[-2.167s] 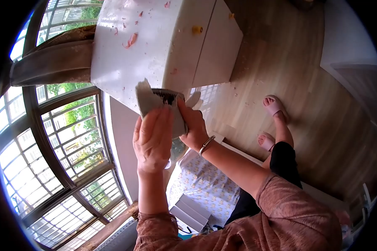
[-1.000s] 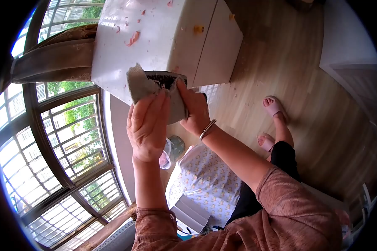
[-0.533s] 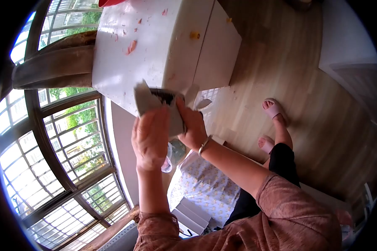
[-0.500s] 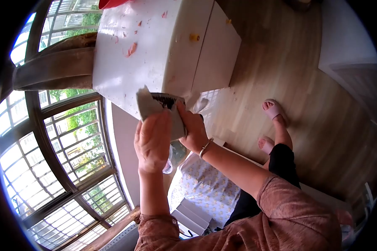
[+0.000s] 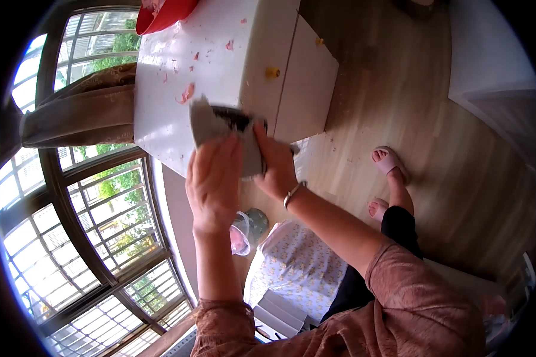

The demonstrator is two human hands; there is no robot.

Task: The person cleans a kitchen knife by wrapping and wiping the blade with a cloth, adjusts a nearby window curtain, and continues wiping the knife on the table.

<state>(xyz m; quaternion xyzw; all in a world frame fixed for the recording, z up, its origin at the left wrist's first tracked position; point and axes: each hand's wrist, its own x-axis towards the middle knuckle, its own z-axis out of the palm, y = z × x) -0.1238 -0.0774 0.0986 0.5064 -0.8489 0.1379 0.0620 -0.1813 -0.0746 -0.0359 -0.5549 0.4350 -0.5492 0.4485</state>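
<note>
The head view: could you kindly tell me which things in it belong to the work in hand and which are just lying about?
In the work:
left hand
right hand
grey ragged-edged piece, held by both hands

Seemingly just lying about:
pink scraps on the white cabinet
red container on the cabinet top
clear container
patterned cloth

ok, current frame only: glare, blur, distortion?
Head view: the window is blown out in places, with glare on the cabinet top. Head view: the grey item, left hand and right hand look soft, probably motion blur. Head view: fisheye bowing, black rounded corners.
</note>
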